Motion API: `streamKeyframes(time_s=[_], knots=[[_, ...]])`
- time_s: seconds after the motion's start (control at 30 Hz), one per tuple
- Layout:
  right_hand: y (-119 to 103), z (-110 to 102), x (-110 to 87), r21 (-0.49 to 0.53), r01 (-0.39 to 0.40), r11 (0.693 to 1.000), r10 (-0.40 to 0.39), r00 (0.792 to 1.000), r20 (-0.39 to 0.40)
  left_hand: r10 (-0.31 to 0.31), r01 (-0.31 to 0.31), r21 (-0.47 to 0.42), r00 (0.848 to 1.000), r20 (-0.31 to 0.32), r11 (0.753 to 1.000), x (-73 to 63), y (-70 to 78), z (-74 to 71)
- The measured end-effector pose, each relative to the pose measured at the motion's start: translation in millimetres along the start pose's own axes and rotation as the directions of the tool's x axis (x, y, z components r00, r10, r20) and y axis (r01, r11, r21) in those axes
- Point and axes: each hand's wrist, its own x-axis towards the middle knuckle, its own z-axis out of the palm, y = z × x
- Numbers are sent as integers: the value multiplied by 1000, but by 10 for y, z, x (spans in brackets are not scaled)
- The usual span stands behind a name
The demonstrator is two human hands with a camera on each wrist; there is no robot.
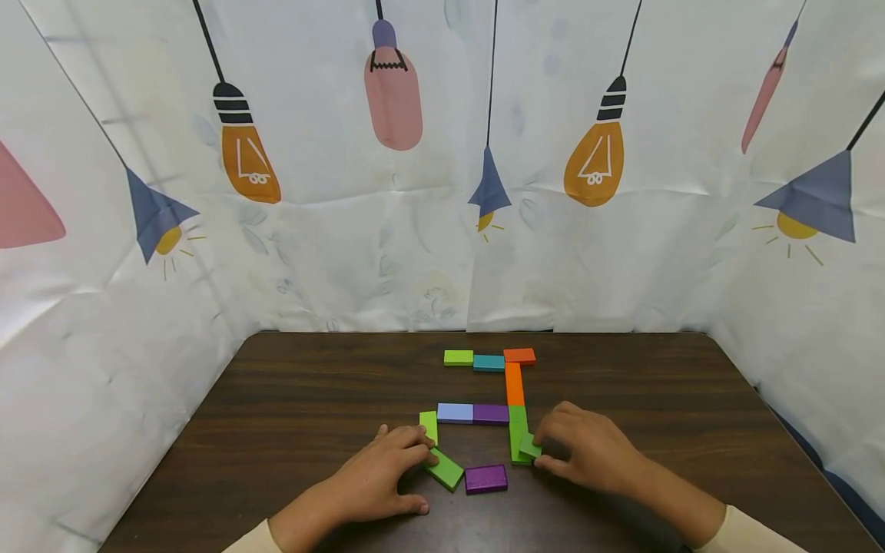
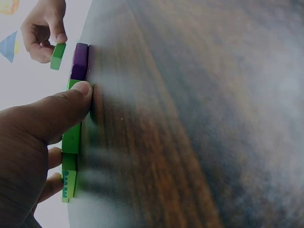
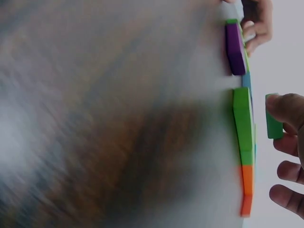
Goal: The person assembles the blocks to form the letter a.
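Observation:
My right hand (image 1: 588, 449) pinches a green block (image 3: 274, 118) between thumb and fingers, lifted above the near end of an upright green block (image 1: 517, 426). My left hand (image 1: 376, 476) has its fingertips on a slanted green block (image 1: 448, 470) and close to a lime block (image 1: 428, 426); its thumb lies apart on the table. Touching or nearly touching the slanted block's right end is a dark purple block (image 1: 486, 479). A gap separates that purple block from the upright green one. In the left wrist view, the thumb hides part of the green blocks.
Light blue (image 1: 455, 413) and purple (image 1: 491, 415) blocks form a middle row. Farther back lie a lime block (image 1: 459, 358), a teal block (image 1: 488, 363) and two orange blocks (image 1: 515, 384). The brown table (image 1: 311, 399) meets a printed cloth (image 1: 346, 269).

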Motion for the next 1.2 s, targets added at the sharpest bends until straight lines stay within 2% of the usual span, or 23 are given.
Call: streamKeyframes(time_s=[0.3, 0.67, 0.87, 1.2], knots=[[-128, 47, -62, 72, -4, 997, -1, 998, 64, 1, -1, 0, 1000, -6, 1000, -4, 5, -2], [-218, 49, -47, 95, -25, 995, 10, 987, 158, 3, -3, 5, 1000, -9, 1000, -4, -17, 18], [-231, 78, -55, 76, -15, 997, 2, 986, 164, 0, 0, -1, 1000, -4, 1000, -3, -21, 15], [-222, 137, -71, 59, -42, 997, 30, 980, 195, 13, -13, 9, 1000, -12, 1000, 0, -12, 10]])
